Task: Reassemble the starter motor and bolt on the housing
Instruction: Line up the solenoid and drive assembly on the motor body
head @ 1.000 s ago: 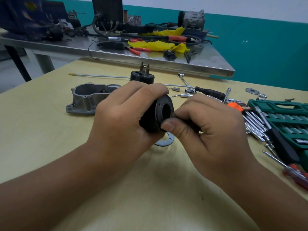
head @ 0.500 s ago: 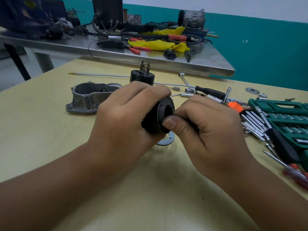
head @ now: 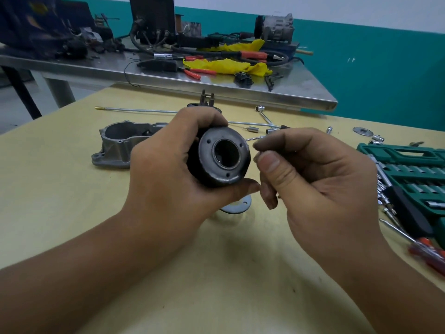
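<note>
Motor body, one, gripped by left hand; two hands visible.

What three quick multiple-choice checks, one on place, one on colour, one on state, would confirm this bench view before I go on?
1. Where does the grey housing lie? A beyond the left hand; B in the socket case; C on the steel table.
2. What colour is the socket case? A red; B green; C yellow.
3. How is the black motor body held? A lying on the table; B gripped by the left hand; C bolted to the housing.

A: it sits behind that hand. B: the tray is green. B: fingers wrap it.
</note>
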`<state>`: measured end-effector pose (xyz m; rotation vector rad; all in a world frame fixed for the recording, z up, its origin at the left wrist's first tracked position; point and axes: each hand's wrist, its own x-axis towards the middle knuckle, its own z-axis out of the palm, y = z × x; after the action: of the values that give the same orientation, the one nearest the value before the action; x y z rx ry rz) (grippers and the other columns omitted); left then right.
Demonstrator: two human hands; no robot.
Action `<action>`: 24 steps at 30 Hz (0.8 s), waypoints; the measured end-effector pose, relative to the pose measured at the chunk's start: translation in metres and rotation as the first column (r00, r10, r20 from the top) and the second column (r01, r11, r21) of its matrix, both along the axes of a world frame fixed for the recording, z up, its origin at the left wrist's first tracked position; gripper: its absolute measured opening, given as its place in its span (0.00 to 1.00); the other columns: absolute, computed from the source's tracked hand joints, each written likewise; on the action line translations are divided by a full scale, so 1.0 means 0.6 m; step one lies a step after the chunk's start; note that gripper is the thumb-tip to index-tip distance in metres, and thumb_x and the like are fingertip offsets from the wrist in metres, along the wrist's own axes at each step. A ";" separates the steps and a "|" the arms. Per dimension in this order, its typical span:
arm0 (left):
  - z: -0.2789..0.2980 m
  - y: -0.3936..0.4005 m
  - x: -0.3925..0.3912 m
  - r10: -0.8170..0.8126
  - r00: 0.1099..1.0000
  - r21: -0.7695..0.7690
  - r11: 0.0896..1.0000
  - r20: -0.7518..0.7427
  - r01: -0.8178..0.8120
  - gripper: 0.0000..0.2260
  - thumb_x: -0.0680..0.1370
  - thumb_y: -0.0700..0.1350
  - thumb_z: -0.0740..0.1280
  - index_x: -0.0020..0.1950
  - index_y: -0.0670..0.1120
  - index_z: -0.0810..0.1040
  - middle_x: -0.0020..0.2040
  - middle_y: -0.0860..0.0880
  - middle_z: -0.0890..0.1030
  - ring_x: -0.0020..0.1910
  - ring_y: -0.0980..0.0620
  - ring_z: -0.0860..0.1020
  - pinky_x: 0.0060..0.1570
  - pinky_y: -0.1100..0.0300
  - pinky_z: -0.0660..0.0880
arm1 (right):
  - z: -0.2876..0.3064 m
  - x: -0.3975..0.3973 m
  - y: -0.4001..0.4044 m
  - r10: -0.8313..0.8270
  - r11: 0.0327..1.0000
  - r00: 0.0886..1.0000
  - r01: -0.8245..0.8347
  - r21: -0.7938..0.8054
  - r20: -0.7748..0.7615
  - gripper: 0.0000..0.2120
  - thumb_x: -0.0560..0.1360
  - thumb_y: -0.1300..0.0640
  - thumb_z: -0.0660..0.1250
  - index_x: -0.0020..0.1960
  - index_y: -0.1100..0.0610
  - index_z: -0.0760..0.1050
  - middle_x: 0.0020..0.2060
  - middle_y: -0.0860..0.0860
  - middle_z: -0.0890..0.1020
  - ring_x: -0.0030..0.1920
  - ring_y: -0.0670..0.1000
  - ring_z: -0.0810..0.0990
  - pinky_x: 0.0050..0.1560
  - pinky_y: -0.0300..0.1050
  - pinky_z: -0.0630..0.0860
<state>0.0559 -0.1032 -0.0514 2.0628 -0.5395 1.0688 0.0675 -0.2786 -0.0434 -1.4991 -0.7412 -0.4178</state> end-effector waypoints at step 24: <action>0.004 0.006 0.008 -0.233 0.971 -0.143 0.964 -0.056 0.223 0.38 0.60 0.59 0.82 0.64 0.50 0.70 0.56 0.52 0.81 0.57 0.55 0.82 0.56 0.62 0.78 | 0.006 -0.013 0.006 -0.132 0.991 0.991 0.132 0.015 0.012 0.08 0.74 0.64 0.72 0.46 0.51 0.81 0.35 0.51 0.83 0.26 0.50 0.78 0.27 0.42 0.75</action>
<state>0.0608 -0.0993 -0.0490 1.8616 -0.6333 0.8676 0.0595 -0.2747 -0.0397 -1.5382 -0.6501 -0.5318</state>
